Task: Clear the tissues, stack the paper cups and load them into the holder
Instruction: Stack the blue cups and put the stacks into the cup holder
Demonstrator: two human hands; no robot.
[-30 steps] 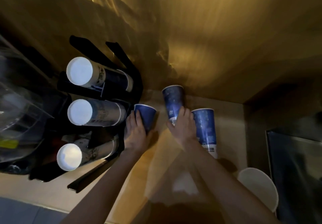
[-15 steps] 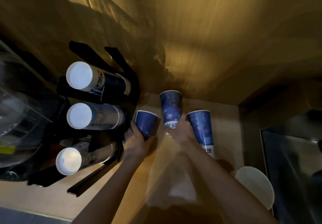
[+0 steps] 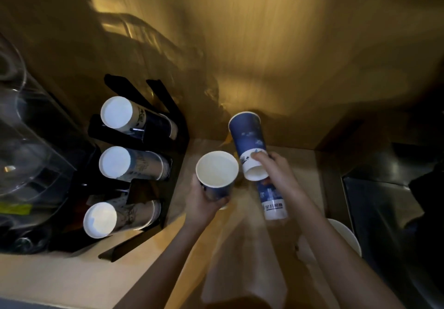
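Left hand (image 3: 206, 203): fingers wrapped around the lower body of a short blue paper cup (image 3: 217, 176), held off the light wooden desk (image 3: 72, 282) and tipped so its white inside faces the camera. Grip closed on the cup.

Right hand (image 3: 274, 171): closed on the base end of a tall blue paper cup with white cloud print (image 3: 248, 140), which is held in the air, tilted, its white bottom toward the camera and its rim pointing away toward the wall. Cup sits just right of the short one; the two nearly touch, contact cannot be told.

Second tall blue paper cup with a white printed band (image 3: 272, 200): below and behind the right hand, partly hidden by it, apparently resting on the desk.

Black three-slot cup holder (image 3: 177, 140): well left of the left hand, on the desk. Each slot carries a stack of paper cups lying on its side, white bottoms facing the camera: top stack (image 3: 134, 116), middle stack (image 3: 129, 163), bottom stack (image 3: 115, 217).

White crumpled tissue (image 3: 306, 251): on the desk under the right forearm, blurred.

White rounded object (image 3: 346, 236): right of the right forearm, partly hidden; kind cannot be told.

Clear plastic container (image 3: 28, 155): far left, beyond the holder.
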